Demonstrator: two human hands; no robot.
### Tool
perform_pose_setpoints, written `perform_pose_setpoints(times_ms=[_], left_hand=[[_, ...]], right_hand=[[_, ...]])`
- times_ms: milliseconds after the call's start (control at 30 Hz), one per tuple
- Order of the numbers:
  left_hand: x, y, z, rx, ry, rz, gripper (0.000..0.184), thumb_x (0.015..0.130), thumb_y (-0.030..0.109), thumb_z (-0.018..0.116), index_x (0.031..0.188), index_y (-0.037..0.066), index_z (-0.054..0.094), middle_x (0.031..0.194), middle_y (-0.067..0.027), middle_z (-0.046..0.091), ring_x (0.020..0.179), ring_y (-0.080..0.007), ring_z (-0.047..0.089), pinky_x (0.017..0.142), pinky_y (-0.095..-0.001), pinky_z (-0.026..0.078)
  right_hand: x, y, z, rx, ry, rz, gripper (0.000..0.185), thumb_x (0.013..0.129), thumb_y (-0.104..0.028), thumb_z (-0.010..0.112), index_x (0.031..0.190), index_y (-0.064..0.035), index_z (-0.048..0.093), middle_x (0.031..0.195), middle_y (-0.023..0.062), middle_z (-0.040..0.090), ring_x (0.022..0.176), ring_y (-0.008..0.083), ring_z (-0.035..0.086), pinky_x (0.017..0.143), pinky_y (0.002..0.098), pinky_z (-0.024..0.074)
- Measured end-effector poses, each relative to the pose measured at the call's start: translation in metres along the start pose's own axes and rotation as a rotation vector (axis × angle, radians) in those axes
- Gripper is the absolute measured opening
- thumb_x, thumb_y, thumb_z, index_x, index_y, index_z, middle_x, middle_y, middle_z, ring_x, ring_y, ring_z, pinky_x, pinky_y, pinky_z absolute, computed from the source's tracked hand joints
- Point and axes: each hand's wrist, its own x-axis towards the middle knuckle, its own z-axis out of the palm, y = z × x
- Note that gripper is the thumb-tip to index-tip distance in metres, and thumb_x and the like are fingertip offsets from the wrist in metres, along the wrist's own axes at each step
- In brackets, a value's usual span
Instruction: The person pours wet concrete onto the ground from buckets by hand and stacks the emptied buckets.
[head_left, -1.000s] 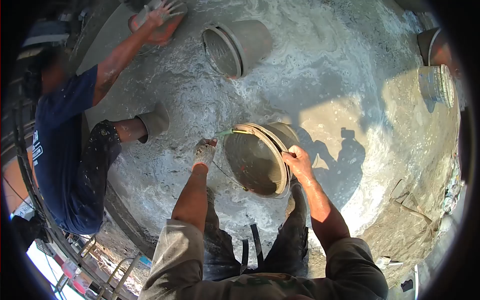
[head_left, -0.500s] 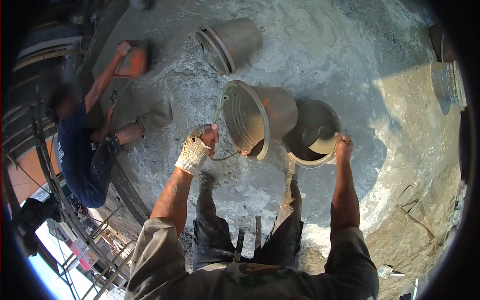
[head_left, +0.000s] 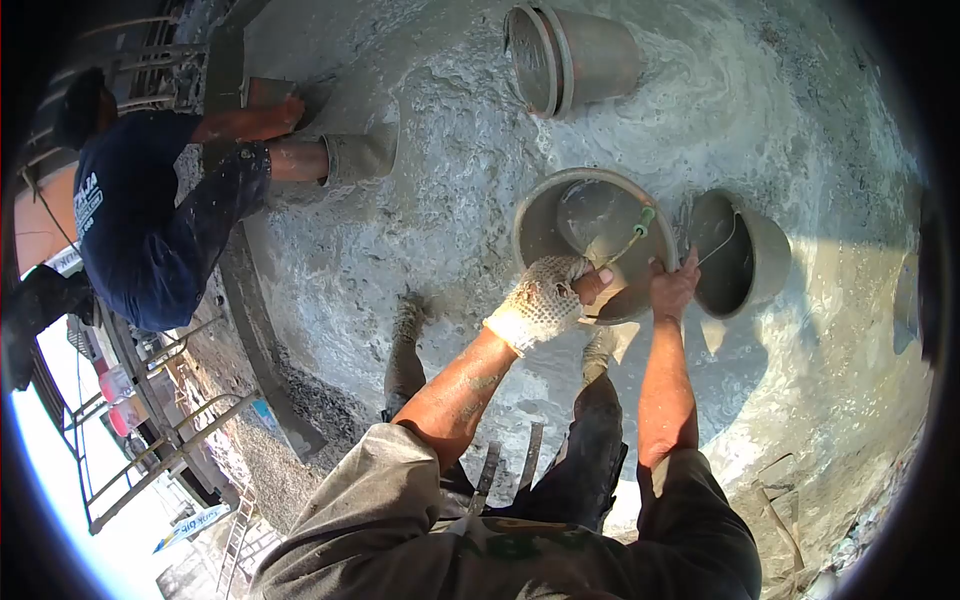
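My left hand [head_left: 548, 300], in a knitted glove with bare fingertips, is closed on the wire handle of a grey bucket [head_left: 527, 205]. That handle carries a green grip [head_left: 643, 222], and the bucket's mouth faces up toward me. My right hand [head_left: 675, 287] is bare and grips the same bucket's rim at its right side. Just beyond it, a second bucket [head_left: 770, 262] lies tilted in the wet grey slurry, its opening turned toward my right hand. How much slurry is inside the held bucket I cannot tell.
Two nested buckets [head_left: 600, 62] lie on their side farther ahead. At left, a person in a dark shirt [head_left: 140, 215] bends over another bucket [head_left: 268, 93]. A raised edge [head_left: 262, 350] borders the slurry [head_left: 450, 180] in which my legs stand.
My right hand has let go of the second bucket and moved onto the held bucket's rim. The held bucket has turned mouth-up. The person at left has leaned closer to their bucket.
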Motion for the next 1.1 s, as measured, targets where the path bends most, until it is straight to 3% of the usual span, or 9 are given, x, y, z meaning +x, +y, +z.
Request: perform_pose_setpoints(times_ms=[67, 133, 233, 367, 633, 667, 700, 933, 1100], left_hand=[[-0.003, -0.013, -0.010, -0.195, 0.059, -0.072, 0.045, 0.085, 0.044, 0.060, 0.067, 0.003, 0.057, 0.060, -0.0023, 0.053, 0.058, -0.0124, 0.047, 0.053, -0.0292, 0.039], [0.010, -0.030, -0.017, -0.196, 0.033, -0.035, 0.045, 0.085, 0.043, 0.061, 0.067, 0.002, 0.057, 0.059, -0.0020, 0.053, 0.057, -0.0123, 0.047, 0.053, -0.0295, 0.039], [0.027, -0.042, -0.009, -0.050, 0.056, 0.170, 0.045, 0.081, 0.040, 0.064, 0.061, 0.001, 0.053, 0.052, -0.0048, 0.045, 0.054, -0.0121, 0.040, 0.050, -0.0311, 0.036], [0.070, -0.108, -0.026, -0.122, 0.159, 0.255, 0.048, 0.082, 0.043, 0.063, 0.059, 0.003, 0.048, 0.051, -0.0031, 0.039, 0.052, -0.0115, 0.035, 0.047, -0.0330, 0.032], [0.116, -0.336, -0.056, -0.584, 0.028, -0.165, 0.059, 0.082, 0.062, 0.056, 0.056, 0.011, 0.044, 0.054, -0.0011, 0.043, 0.053, -0.0143, 0.044, 0.055, -0.0300, 0.038], [0.109, -0.351, -0.058, -0.642, 0.032, -0.189, 0.061, 0.081, 0.065, 0.054, 0.056, 0.011, 0.045, 0.054, -0.0026, 0.044, 0.053, -0.0158, 0.047, 0.056, -0.0306, 0.039], [0.105, -0.370, -0.065, -0.648, 0.007, -0.182, 0.061, 0.081, 0.065, 0.054, 0.056, 0.011, 0.045, 0.054, -0.0026, 0.044, 0.053, -0.0158, 0.047, 0.056, -0.0306, 0.039], [0.050, -0.487, -0.167, -0.780, -0.184, -0.180, 0.059, 0.081, 0.062, 0.056, 0.055, 0.013, 0.037, 0.053, 0.0007, 0.033, 0.054, -0.0152, 0.038, 0.061, -0.0322, 0.034], [-0.024, -0.575, -0.298, -0.684, 0.011, -0.176, 0.054, 0.086, 0.055, 0.055, 0.057, 0.014, 0.037, 0.055, 0.0021, 0.031, 0.055, -0.0145, 0.034, 0.063, -0.0320, 0.034]], right_hand=[[-0.004, -0.004, 0.006, 0.015, 0.084, 0.036, 0.085, 0.069, -0.026, 0.075, 0.141, -0.0122, 0.030, 0.141, 0.0271, 0.026, 0.133, 0.0413, 0.024, 0.106, 0.0434, 0.0293], [-0.015, -0.017, 0.001, -0.756, 0.181, -0.030, 0.062, 0.074, -0.029, 0.066, 0.133, -0.0219, 0.046, 0.142, 0.0236, 0.027, 0.133, 0.0425, 0.023, 0.102, 0.0532, 0.0304], [-0.017, -0.010, 0.005, -0.776, 0.174, 0.180, 0.048, 0.077, -0.036, 0.057, 0.124, -0.0221, 0.057, 0.144, 0.0196, 0.027, 0.133, 0.0421, 0.022, 0.100, 0.0588, 0.0291], [-0.044, -0.039, 0.030, -0.958, 0.558, -0.154, 0.051, 0.076, -0.035, 0.056, 0.126, -0.0234, 0.056, 0.145, 0.0183, 0.027, 0.133, 0.0440, 0.021, 0.101, 0.0572, 0.0285], [-0.059, -0.028, 0.200, -0.841, 0.530, -0.214, 0.086, 0.071, -0.019, 0.065, 0.144, -0.0105, 0.021, 0.142, 0.0312, 0.017, 0.128, 0.0494, 0.023, 0.103, 0.0532, 0.0280], [-0.080, -0.044, 0.208, -0.310, 0.491, 0.095, 0.093, 0.071, -0.016, 0.067, 0.145, -0.0050, 0.010, 0.137, 0.0370, 0.018, 0.125, 0.0496, 0.025, 0.103, 0.0493, 0.0291], [-0.093, -0.021, 0.221, -0.316, 0.500, -0.028, 0.098, 0.070, -0.011, 0.069, 0.146, -0.0072, 0.006, 0.134, 0.0395, 0.019, 0.124, 0.0499, 0.027, 0.103, 0.0479, 0.0292], [-0.174, -0.033, 0.322, -0.293, 0.376, -0.032, 0.099, 0.070, -0.002, 0.066, 0.147, -0.0118, 0.004, 0.134, 0.0362, 0.028, 0.120, 0.0494, 0.039, 0.094, 0.0425, 0.0424], [-0.239, -0.107, 0.450, -0.343, 0.236, 0.046, 0.102, 0.069, 0.002, 0.063, 0.147, -0.0173, -0.001, 0.139, 0.0390, 0.018, 0.119, 0.0522, 0.038, 0.083, 0.0408, 0.0507]])
